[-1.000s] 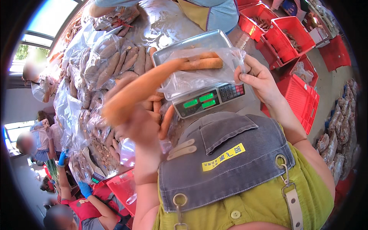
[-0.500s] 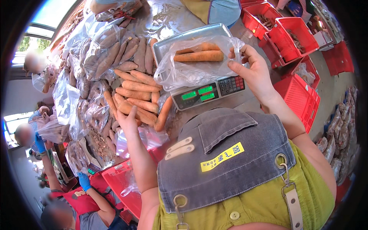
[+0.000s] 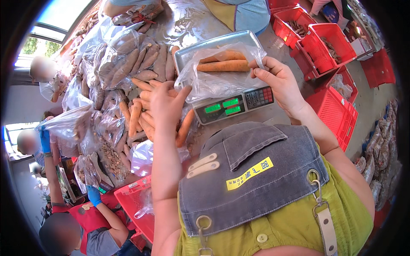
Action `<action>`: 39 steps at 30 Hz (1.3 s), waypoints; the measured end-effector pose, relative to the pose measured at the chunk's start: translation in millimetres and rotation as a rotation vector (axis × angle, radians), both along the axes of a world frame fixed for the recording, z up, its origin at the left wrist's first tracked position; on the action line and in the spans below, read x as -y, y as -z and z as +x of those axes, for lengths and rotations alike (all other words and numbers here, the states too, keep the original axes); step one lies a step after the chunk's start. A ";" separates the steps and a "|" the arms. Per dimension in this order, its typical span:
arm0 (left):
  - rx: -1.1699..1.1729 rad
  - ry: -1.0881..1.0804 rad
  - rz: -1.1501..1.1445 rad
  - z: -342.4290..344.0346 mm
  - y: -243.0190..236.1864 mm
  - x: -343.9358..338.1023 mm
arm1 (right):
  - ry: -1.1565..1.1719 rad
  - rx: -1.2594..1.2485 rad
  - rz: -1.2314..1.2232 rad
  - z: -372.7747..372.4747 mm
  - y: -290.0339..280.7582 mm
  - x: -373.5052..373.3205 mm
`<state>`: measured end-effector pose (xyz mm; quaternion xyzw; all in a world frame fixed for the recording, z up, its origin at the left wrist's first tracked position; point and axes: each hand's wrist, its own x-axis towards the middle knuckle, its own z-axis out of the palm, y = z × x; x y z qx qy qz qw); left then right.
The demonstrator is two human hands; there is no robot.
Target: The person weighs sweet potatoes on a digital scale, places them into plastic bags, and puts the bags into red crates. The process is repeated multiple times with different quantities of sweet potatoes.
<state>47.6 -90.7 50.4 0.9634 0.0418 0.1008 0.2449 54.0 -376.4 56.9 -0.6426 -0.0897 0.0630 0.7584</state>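
A clear plastic bag [image 3: 213, 85] lies on the metal tray [image 3: 188, 49] of a scale [image 3: 218, 109], with orange carrots [image 3: 224, 65] in it. My right hand [image 3: 277, 79] pinches the bag's right edge between thumb and fingers. Over the loose carrots [image 3: 136, 114] beside the scale, my left hand [image 3: 166, 106] reaches close to the bag's left edge. Its thumb stands apart from the fingers, and I see nothing held in it. The fingertips are partly hidden by the hand.
Bagged and loose sweet potatoes [image 3: 124, 68] are heaped behind and left of the carrots. Red crates [image 3: 331, 109] stand on the right, another red crate [image 3: 136, 196] at lower left. A co-worker's blue-gloved hand [image 3: 94, 195] is near a second scale [image 3: 104, 185].
My left hand has moved up and right from the lower carrots toward the bag's left edge. One carrot lies at a different angle in the pile. My right hand keeps the bag's edge.
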 end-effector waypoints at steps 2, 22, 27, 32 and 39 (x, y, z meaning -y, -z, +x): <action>-0.226 0.038 -0.972 23.1 0.6 9.3 | -0.082 0.031 0.065 6.5 -7.3 2.1; -0.735 0.510 -1.060 67.6 -60.5 55.6 | -0.727 0.047 0.092 101.6 6.9 -42.4; -0.619 0.343 -0.979 98.1 -23.7 16.2 | -0.444 -0.152 -0.298 80.1 10.8 -4.5; -0.543 -0.155 -1.574 117.4 199.3 -87.2 | 0.147 -0.613 0.754 63.7 97.3 -7.0; -0.428 0.411 -1.183 32.8 -58.9 75.4 | -0.237 -0.177 0.347 71.8 30.8 -28.1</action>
